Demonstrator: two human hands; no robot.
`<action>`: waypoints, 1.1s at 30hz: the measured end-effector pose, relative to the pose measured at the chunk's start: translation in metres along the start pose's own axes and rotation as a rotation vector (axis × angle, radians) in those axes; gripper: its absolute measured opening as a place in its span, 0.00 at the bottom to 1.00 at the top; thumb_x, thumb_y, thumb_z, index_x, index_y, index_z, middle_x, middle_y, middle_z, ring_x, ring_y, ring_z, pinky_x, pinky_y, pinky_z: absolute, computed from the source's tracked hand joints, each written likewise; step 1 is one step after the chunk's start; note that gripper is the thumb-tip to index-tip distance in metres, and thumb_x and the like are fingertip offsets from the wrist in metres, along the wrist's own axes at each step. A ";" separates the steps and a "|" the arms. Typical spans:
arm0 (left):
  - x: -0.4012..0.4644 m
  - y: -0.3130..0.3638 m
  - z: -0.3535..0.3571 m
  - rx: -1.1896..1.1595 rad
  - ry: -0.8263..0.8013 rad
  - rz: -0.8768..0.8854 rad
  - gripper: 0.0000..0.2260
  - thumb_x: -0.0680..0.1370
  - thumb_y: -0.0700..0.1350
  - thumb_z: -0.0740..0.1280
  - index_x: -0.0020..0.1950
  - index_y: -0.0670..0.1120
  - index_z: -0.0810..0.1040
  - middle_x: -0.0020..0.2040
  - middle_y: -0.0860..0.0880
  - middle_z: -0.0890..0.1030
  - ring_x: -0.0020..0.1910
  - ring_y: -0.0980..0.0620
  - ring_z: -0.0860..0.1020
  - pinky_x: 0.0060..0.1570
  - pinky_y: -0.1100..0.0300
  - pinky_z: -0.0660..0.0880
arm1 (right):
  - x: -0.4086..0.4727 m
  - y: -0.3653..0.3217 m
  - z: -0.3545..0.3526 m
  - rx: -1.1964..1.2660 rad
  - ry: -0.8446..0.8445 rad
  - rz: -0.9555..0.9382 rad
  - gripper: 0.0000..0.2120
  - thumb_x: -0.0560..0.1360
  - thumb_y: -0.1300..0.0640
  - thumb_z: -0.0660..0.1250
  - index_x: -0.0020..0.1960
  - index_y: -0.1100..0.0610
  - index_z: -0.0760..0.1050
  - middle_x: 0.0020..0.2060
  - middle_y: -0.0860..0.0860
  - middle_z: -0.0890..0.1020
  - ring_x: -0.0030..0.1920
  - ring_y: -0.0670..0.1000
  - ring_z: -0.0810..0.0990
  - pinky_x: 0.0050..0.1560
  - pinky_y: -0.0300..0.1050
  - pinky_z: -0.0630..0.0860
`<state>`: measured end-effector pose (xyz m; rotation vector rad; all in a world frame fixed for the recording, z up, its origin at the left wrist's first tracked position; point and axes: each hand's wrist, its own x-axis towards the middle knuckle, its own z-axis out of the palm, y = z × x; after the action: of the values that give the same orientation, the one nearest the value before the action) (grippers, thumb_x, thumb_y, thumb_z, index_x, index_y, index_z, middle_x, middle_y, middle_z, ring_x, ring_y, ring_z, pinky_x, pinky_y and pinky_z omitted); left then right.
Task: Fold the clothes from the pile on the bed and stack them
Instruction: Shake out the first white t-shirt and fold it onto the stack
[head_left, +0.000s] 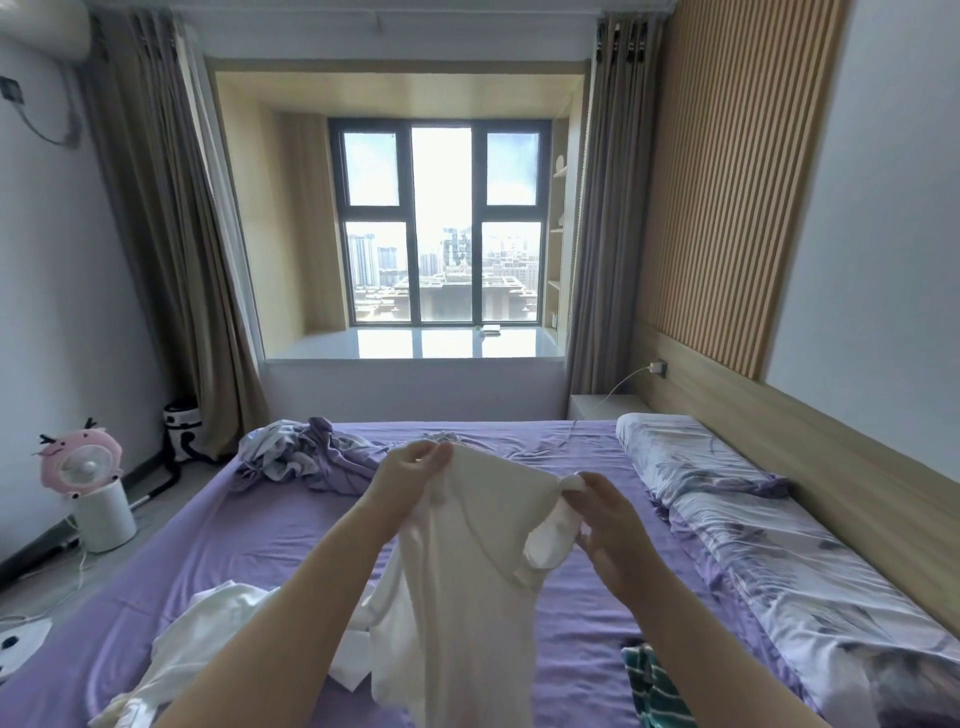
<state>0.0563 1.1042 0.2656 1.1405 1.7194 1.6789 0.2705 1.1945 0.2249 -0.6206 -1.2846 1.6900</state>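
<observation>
A white garment (467, 561) hung between a person's two raised hands above a purple-sheeted bed (249, 545).

The cloth was plain white and soft, with an open sleeve drooping at its right edge and its lower part falling in loose folds toward the near edge of the view. The left hand (410, 478) pinched its top left corner between thumb and fingertips; the right hand (608, 525) gripped the bunched top right corner, fingers curled round it. More white clothing (208, 639) lay crumpled on the sheet at near left, and a green striped piece (649, 680) at near right. A rumpled lilac heap (296, 454) sat at far left on the bed, flowered pillows (727, 499) along the right side, and a window (441, 223) beyond.
</observation>
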 end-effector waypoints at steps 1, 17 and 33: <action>0.001 -0.003 -0.003 0.038 0.016 0.016 0.10 0.78 0.42 0.66 0.39 0.39 0.79 0.34 0.45 0.74 0.34 0.51 0.70 0.33 0.61 0.69 | 0.001 -0.002 -0.002 0.081 -0.012 0.028 0.07 0.74 0.64 0.66 0.41 0.53 0.75 0.37 0.49 0.78 0.39 0.48 0.76 0.42 0.45 0.71; -0.008 0.010 0.016 0.084 -0.375 -0.198 0.05 0.75 0.43 0.71 0.40 0.44 0.81 0.28 0.50 0.73 0.22 0.58 0.68 0.22 0.68 0.63 | 0.000 -0.015 0.030 -0.358 -0.040 -0.065 0.09 0.75 0.67 0.61 0.46 0.56 0.78 0.42 0.52 0.83 0.45 0.50 0.79 0.45 0.37 0.74; -0.013 -0.024 0.005 0.471 -0.446 -0.075 0.13 0.71 0.45 0.74 0.34 0.48 0.70 0.32 0.53 0.70 0.33 0.55 0.68 0.34 0.63 0.65 | 0.012 -0.019 0.031 -0.742 -0.183 -0.205 0.09 0.74 0.62 0.67 0.42 0.48 0.77 0.36 0.43 0.78 0.38 0.43 0.75 0.39 0.33 0.69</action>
<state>0.0614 1.0990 0.2390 1.4961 1.8658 0.8947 0.2465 1.1912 0.2541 -0.7286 -2.0539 1.0912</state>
